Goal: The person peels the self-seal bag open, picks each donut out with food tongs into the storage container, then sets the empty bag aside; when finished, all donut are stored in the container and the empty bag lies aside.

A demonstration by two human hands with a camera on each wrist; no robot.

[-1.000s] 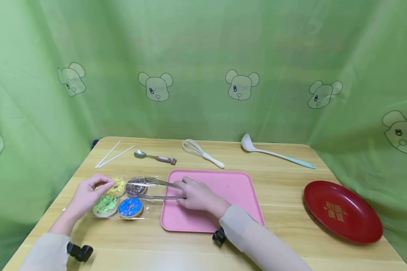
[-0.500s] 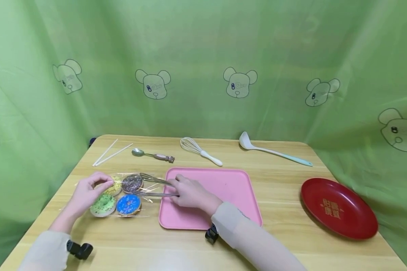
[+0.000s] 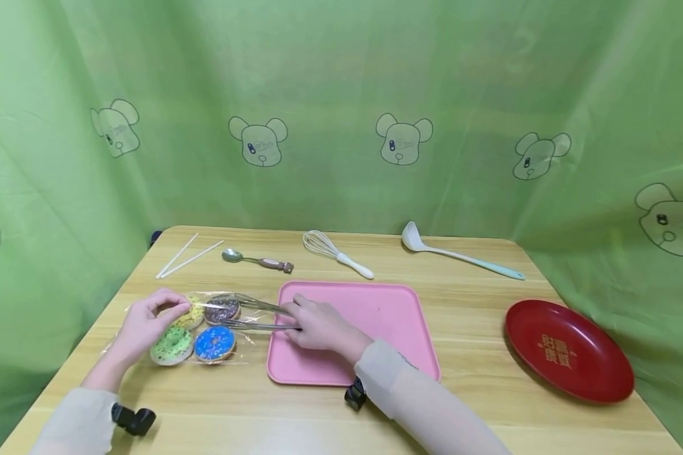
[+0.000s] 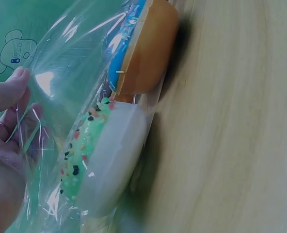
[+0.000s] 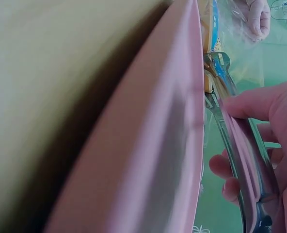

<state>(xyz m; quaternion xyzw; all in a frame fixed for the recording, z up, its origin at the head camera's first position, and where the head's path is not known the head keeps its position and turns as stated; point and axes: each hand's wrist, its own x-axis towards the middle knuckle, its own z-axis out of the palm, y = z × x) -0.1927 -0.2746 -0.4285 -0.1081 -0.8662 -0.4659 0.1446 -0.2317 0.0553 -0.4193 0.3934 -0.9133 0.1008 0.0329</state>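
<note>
- L hand: thumb & fingertips pinch clear bag.
- Bag: 4 donuts, on table. Nearer: green donut, blue donut. Behind: yellow donut, dark donut.
- R hand: fingers curled round tongs; tongs' arms apart, tips by dark donut, contact can't tell.
- Tray: pink, under R hand.
- Plate: red, far R.
- Back: spoon, whisk, ladle.
- Step, prob.: tonging donut from bag. Next calls for squeezing tongs, bag steady.
</note>
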